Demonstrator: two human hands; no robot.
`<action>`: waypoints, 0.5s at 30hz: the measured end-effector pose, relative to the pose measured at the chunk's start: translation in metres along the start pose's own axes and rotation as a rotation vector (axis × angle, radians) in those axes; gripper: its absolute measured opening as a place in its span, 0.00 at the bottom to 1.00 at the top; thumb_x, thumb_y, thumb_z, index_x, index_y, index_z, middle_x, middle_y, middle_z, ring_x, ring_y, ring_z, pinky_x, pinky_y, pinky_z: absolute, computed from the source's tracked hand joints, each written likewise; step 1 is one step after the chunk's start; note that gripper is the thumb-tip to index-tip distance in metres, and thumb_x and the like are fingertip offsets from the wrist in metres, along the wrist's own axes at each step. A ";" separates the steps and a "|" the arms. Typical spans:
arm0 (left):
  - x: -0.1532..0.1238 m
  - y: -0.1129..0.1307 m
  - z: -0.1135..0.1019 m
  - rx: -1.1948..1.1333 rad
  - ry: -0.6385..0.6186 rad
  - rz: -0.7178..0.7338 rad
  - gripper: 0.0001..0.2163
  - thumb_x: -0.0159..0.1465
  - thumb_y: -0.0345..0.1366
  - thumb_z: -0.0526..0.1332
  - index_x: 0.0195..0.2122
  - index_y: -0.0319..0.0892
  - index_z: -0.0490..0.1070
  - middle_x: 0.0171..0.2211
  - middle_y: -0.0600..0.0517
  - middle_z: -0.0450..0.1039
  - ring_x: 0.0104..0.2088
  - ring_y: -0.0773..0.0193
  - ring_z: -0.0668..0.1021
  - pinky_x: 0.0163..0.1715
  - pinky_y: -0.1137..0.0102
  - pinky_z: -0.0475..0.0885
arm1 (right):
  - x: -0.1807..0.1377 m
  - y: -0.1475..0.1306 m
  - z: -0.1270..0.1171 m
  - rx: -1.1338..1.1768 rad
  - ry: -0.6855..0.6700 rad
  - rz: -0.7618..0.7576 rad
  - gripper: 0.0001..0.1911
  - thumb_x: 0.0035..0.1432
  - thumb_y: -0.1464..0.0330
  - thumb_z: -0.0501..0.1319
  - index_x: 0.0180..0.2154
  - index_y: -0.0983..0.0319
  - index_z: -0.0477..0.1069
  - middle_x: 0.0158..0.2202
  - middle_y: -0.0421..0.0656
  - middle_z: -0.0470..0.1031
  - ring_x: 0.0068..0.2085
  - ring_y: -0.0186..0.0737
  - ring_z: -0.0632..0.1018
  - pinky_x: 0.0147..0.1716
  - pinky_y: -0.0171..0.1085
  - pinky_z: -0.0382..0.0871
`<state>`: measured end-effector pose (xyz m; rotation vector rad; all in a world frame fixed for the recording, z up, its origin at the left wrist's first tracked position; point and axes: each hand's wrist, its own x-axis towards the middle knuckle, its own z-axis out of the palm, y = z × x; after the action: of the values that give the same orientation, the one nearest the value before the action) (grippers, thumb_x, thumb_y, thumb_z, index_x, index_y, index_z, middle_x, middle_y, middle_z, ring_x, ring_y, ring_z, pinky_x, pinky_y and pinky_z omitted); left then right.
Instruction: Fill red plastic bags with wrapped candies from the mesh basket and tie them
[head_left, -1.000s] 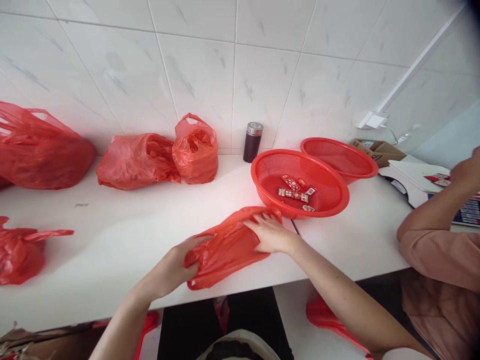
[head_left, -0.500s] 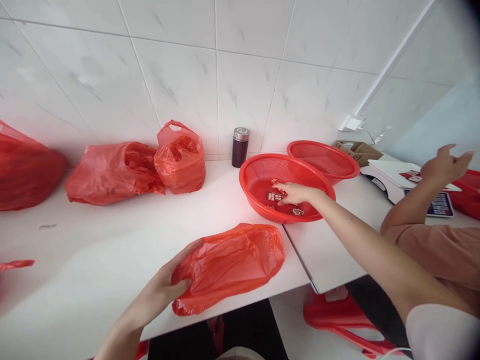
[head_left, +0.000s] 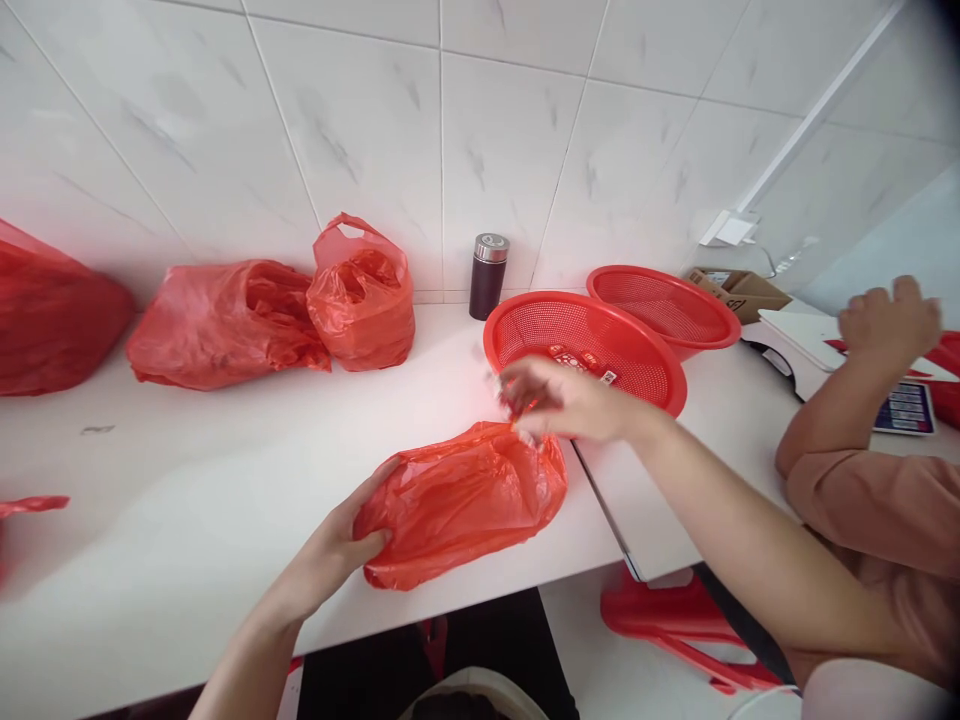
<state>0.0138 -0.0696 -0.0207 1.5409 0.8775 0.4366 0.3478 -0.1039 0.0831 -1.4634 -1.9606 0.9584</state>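
A red plastic bag (head_left: 465, 500) lies near the front edge of the white counter (head_left: 225, 470). My left hand (head_left: 341, 545) grips its left end, fingers closed on the plastic. My right hand (head_left: 559, 398) hovers just above the bag's right end, between the bag and a red mesh basket (head_left: 592, 335). Its fingers are curled and blurred by motion, with something small and reddish between them that I cannot make out. A few small red packets (head_left: 577, 362) lie in the basket.
Two filled red bags (head_left: 225, 320) (head_left: 364, 295) and a dark flask (head_left: 487, 275) stand by the tiled wall. A second red basket (head_left: 664, 305) sits behind the first. Another person's arm (head_left: 840, 400) reaches toward a scale (head_left: 911, 405) at right. A red stool (head_left: 675, 625) is below.
My right hand left the bag, reached into the basket among the packets, then drew back to above the bag's right end. My left hand kept hold of the bag.
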 end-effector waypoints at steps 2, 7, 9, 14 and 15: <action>0.003 0.001 0.003 0.005 -0.006 -0.010 0.33 0.61 0.32 0.56 0.68 0.49 0.49 0.66 0.50 0.56 0.62 0.53 0.66 0.59 0.59 0.64 | 0.000 -0.016 0.038 -0.111 -0.166 -0.068 0.24 0.57 0.62 0.63 0.55 0.49 0.64 0.48 0.38 0.74 0.45 0.41 0.77 0.44 0.39 0.72; 0.007 -0.003 0.011 0.261 0.112 0.073 0.32 0.59 0.29 0.54 0.67 0.49 0.53 0.66 0.50 0.55 0.63 0.55 0.63 0.58 0.63 0.65 | 0.008 -0.013 0.079 -0.401 -0.081 -0.013 0.20 0.60 0.71 0.58 0.53 0.50 0.71 0.50 0.39 0.74 0.51 0.47 0.74 0.50 0.42 0.69; 0.006 -0.005 0.015 0.335 0.166 0.111 0.31 0.60 0.29 0.54 0.66 0.52 0.54 0.65 0.50 0.55 0.62 0.56 0.64 0.58 0.62 0.65 | 0.009 -0.011 0.062 -0.324 -0.016 -0.063 0.17 0.63 0.68 0.55 0.53 0.54 0.71 0.50 0.40 0.75 0.49 0.42 0.76 0.51 0.41 0.69; 0.001 -0.006 0.019 0.311 0.273 0.160 0.24 0.65 0.37 0.55 0.63 0.56 0.59 0.62 0.50 0.56 0.62 0.56 0.63 0.59 0.61 0.63 | 0.015 0.018 -0.023 -0.391 0.284 0.096 0.18 0.63 0.66 0.56 0.55 0.54 0.67 0.51 0.43 0.74 0.50 0.41 0.75 0.51 0.42 0.68; -0.001 -0.005 0.020 0.260 0.298 0.165 0.23 0.65 0.39 0.55 0.62 0.55 0.60 0.62 0.50 0.56 0.62 0.56 0.63 0.58 0.62 0.64 | 0.017 0.032 -0.040 -0.458 0.282 0.197 0.21 0.62 0.64 0.58 0.57 0.55 0.64 0.54 0.45 0.73 0.53 0.44 0.74 0.52 0.43 0.67</action>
<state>0.0261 -0.0841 -0.0294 1.8252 1.0727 0.7064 0.3916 -0.0730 0.0827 -1.9508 -1.9246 0.3513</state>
